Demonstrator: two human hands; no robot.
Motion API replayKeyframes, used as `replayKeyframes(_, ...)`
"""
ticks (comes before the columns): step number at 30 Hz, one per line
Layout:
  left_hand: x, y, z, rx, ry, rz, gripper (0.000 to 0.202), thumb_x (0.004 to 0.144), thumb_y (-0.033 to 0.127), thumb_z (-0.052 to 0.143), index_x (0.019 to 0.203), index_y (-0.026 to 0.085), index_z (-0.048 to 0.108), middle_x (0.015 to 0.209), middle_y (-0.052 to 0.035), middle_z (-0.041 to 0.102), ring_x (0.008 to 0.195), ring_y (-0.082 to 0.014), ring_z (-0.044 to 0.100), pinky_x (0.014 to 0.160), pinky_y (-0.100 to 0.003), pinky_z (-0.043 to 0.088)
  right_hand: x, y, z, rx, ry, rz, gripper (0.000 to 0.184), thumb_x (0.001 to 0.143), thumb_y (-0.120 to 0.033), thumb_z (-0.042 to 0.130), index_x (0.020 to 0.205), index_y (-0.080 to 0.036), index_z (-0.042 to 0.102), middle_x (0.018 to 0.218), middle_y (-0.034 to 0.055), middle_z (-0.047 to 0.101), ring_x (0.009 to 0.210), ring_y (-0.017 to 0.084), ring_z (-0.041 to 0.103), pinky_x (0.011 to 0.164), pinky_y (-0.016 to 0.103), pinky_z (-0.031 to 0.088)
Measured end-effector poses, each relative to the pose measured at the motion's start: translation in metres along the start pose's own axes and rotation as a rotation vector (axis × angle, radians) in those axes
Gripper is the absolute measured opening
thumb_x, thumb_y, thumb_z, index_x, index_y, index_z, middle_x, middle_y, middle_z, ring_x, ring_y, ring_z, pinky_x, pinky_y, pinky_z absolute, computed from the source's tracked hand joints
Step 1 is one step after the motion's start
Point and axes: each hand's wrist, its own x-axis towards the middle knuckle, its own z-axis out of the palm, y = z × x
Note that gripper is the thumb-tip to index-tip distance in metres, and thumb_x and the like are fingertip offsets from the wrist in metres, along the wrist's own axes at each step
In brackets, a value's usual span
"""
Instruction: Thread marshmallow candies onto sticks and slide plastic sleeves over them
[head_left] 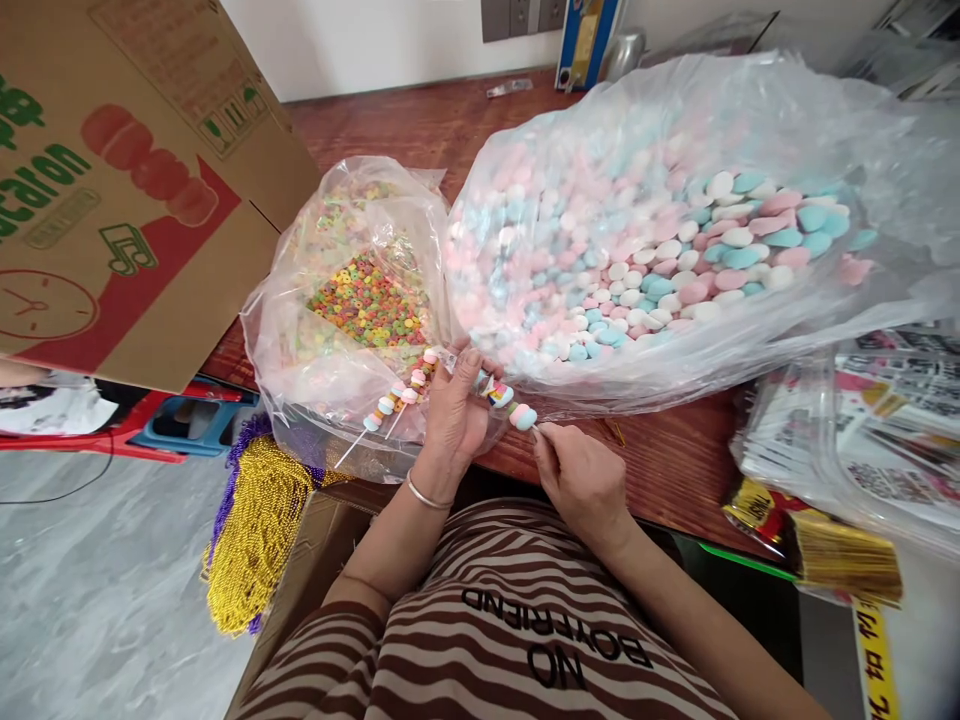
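My left hand [456,415] is closed around a thin skewer threaded with candies [401,395], which sticks out to both sides of the fist. My right hand [577,475] pinches the skewer's right tip just past a pink and blue candy [523,416]. Behind the hands lie a small clear bag of colourful ring candies [367,300] and a large clear bag of pink, blue and white round candies [675,250], both on a reddish wooden table [675,465].
A big cardboard box [127,180] leans at the left. Gold and purple bead strings [259,530] hang off the table edge. Printed wrappers in plastic [877,420] and gold twist ties [844,565] lie at the right. Grey floor lies below left.
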Motion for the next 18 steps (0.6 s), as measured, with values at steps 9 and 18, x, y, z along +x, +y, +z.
replayKeyframes(9, -0.009, 0.001, 0.001, 0.052, -0.102, 0.014, 0.056, 0.069, 0.016, 0.088, 0.119, 0.028, 0.066, 0.087, 0.0039, 0.066, 0.084, -0.0122, 0.071, 0.093, -0.032, 0.054, 0.002, -0.006, -0.012, 0.685, -0.155, 0.533, 0.023, 0.102, -0.035, 0.052, 0.094, -0.019, 0.067, 0.070, 0.0020, 0.062, 0.060, 0.014, 0.055, 0.057, 0.028, 0.043)
replayKeyframes(18, -0.015, -0.001, 0.017, -0.074, -0.013, -0.183, 0.016, 0.095, 0.031, 0.064, 0.102, 0.017, 0.069, 0.070, 0.0033, 0.058, 0.062, -0.0079, 0.060, 0.077, -0.026, 0.057, -0.001, -0.017, -0.011, 1.087, -0.325, 0.800, 0.027, 0.098, -0.042, 0.058, 0.082, -0.019, 0.061, 0.058, -0.0057, 0.045, 0.047, 0.009, 0.036, 0.046, 0.025, 0.028)
